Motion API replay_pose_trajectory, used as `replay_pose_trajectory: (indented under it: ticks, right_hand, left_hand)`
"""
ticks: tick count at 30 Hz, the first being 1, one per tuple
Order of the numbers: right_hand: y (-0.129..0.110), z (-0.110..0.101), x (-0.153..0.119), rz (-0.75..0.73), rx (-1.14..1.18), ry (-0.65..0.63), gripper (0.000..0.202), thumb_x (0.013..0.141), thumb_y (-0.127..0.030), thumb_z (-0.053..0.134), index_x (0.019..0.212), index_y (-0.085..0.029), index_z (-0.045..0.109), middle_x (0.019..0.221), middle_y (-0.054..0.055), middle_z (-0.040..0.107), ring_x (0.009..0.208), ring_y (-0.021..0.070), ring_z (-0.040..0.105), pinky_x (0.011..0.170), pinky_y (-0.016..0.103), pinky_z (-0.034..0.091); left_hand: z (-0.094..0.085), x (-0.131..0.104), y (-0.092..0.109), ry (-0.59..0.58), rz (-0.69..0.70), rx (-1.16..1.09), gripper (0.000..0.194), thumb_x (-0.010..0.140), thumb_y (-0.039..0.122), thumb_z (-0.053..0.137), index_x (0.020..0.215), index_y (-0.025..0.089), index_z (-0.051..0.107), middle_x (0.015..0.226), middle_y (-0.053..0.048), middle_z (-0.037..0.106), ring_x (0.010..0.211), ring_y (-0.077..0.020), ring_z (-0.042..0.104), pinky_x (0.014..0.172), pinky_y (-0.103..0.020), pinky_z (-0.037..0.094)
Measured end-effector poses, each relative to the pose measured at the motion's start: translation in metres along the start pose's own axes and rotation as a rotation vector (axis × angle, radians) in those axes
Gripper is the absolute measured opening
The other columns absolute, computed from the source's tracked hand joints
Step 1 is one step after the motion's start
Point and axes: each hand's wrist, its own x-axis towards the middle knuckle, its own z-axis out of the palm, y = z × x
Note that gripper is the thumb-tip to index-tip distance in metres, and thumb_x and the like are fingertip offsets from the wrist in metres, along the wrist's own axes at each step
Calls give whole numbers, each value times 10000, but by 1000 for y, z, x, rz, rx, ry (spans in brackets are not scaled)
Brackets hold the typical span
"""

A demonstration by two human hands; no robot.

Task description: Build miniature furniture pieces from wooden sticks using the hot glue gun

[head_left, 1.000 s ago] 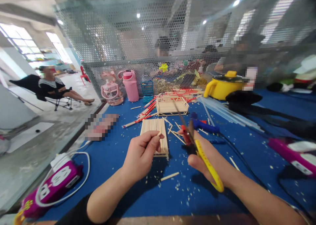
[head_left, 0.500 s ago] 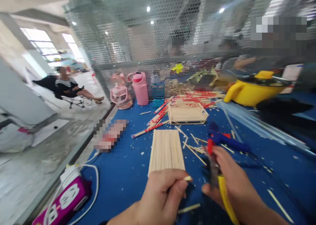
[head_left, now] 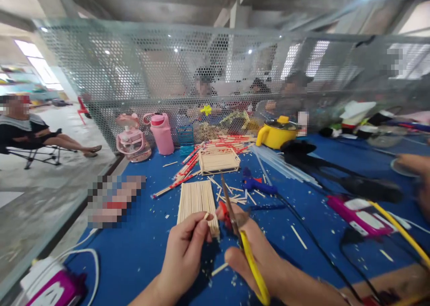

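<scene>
Between thumb and forefinger, my left hand (head_left: 186, 247) pinches a small piece of wooden stick (head_left: 206, 216) at the near edge of a flat panel of sticks (head_left: 195, 200). My right hand (head_left: 250, 247) holds scissors (head_left: 247, 252) with a yellow handle; the blades point up and away. Something red (head_left: 225, 215) is also in that hand near the blades. A loose stick (head_left: 220, 269) lies on the blue table between the hands. Beyond the panel stands a small wooden stick tray (head_left: 220, 161).
A blue glue gun (head_left: 258, 186) and cut sticks lie right of the panel. Red-wrapped sticks (head_left: 188, 165), a pink bottle (head_left: 161, 133) and a yellow pot (head_left: 278, 132) are at the back. Power strips (head_left: 361, 216) sit on both sides. Another person's hand (head_left: 414, 162) is at the right edge.
The view has swung to the right, showing more of the table there. Both hands keep hold of their things. The scissors' blades now show more clearly, pointing upward.
</scene>
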Motion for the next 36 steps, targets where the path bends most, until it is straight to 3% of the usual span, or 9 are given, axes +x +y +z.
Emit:
replay_pose_trajectory:
  ticks: [4, 8, 12, 17, 24, 27, 34, 36]
  right_hand:
    - [22, -3, 25, 25, -103, -4, 519, 755, -559, 588, 1080, -175, 461, 1029, 109, 550, 918, 235, 545, 805, 365, 460]
    - [42, -6, 21, 106, -94, -126, 442, 784, -531, 571, 1038, -184, 466, 898, 59, 554, 760, 189, 527, 675, 322, 459]
    - [39, -5, 11, 79, -53, -215, 514, 748, -532, 619, 1093, -189, 453, 1002, 76, 532, 870, 213, 523, 755, 342, 462]
    - [36, -1, 11, -19, -105, -207, 635, 678, -520, 694, 1149, -188, 428, 1111, 105, 514, 1009, 255, 514, 864, 388, 448]
    - [34, -2, 9, -123, -200, -193, 771, 639, -577, 701, 1233, -199, 384, 1206, 137, 490, 1106, 299, 482, 923, 441, 417]
    - [33, -4, 9, -119, -220, -186, 806, 620, -586, 710, 1239, -192, 376, 1201, 141, 488, 1099, 306, 478, 924, 460, 409]
    - [31, -1, 10, -111, -240, -189, 806, 614, -585, 713, 1224, -176, 381, 1187, 147, 488, 1085, 313, 478, 922, 483, 403]
    - [35, 0, 10, -110, -228, -184, 796, 629, -606, 688, 1218, -165, 385, 1188, 155, 486, 1087, 314, 478, 927, 485, 400]
  left_hand:
    - [-1, 1, 4, 28, -31, -92, 273, 901, 351, 461, 983, 145, 621, 613, 5, 568, 588, -106, 522, 593, -206, 413]
    - [-3, 3, 3, 59, -35, -117, 301, 903, 380, 456, 993, 143, 617, 590, 22, 524, 564, -92, 486, 580, -203, 396]
    - [-4, 5, 3, 57, 11, -74, 309, 910, 388, 437, 924, 141, 622, 569, 30, 495, 550, -83, 465, 557, -194, 379]
    - [-4, 5, -1, 10, 58, -77, 249, 908, 360, 450, 931, 151, 583, 571, 38, 490, 527, -84, 458, 527, -193, 379]
    - [-9, 6, 2, -21, 198, 71, 171, 890, 177, 457, 815, 180, 611, 682, 13, 623, 667, -95, 563, 671, -193, 430]
    - [-10, 6, 4, 9, 225, 119, 178, 857, 115, 466, 803, 184, 621, 685, 17, 648, 656, -95, 576, 650, -184, 434]
    - [-10, 8, 4, 34, 247, 142, 145, 848, 135, 497, 804, 183, 627, 672, 22, 656, 624, -94, 575, 619, -185, 444]
    - [-16, 4, 6, 121, 219, 127, 129, 862, 185, 506, 810, 176, 625, 657, 18, 628, 611, -95, 553, 601, -194, 444]
